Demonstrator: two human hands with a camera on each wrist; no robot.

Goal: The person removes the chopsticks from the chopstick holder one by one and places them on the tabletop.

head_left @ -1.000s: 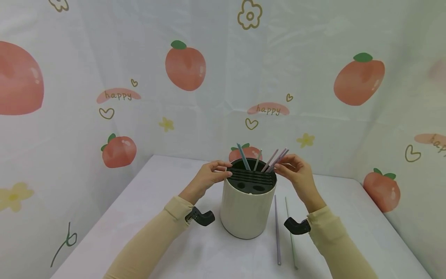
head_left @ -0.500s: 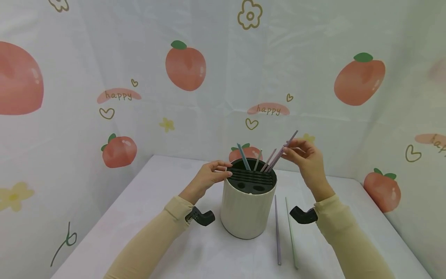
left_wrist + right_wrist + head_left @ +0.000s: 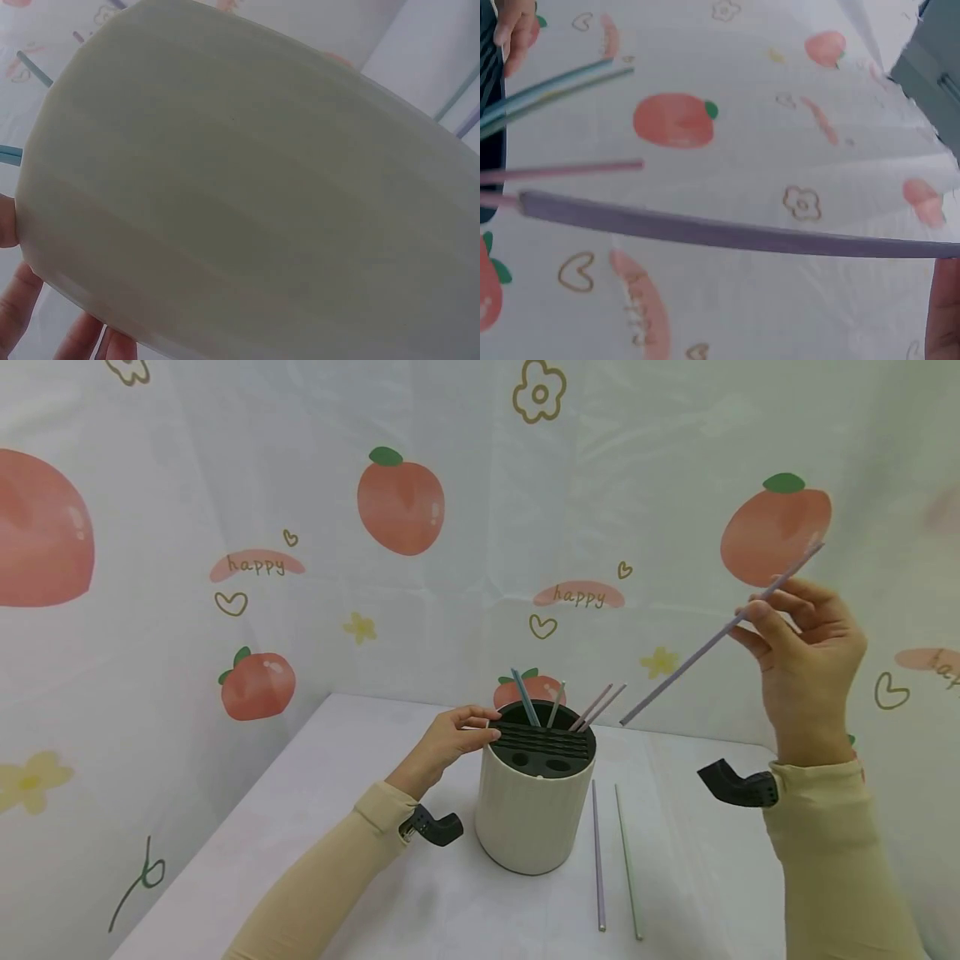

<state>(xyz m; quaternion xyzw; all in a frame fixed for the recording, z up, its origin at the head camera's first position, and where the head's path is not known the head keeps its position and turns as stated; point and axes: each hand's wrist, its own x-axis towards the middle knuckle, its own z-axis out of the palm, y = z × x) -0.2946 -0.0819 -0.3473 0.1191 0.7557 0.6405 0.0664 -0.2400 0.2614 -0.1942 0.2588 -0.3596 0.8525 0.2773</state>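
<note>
A cream-white utensil holder (image 3: 530, 827) with a black slotted insert (image 3: 540, 743) stands upright on the table. My left hand (image 3: 444, 745) grips its left rim; its fingers (image 3: 19, 304) show at the rim in the left wrist view. Raised to the right, my right hand (image 3: 813, 660) pinches a thin purple straw-like stick (image 3: 697, 656), which slants down toward the holder with its lower end outside it. Blue sticks (image 3: 525, 697), a pale green stick (image 3: 556, 704) and two pink sticks (image 3: 602, 708) lean in the holder's back opening.
Right of the holder, a purple stick (image 3: 598, 860) and a green stick (image 3: 628, 864) lie on the white table (image 3: 705, 843). A white sheet (image 3: 465, 627) printed with peaches hangs behind and at the sides.
My right hand has drawn the purple stick up out of the holder and carried it right. The pink sticks left behind now lean further right. My left hand has stayed at the rim.
</note>
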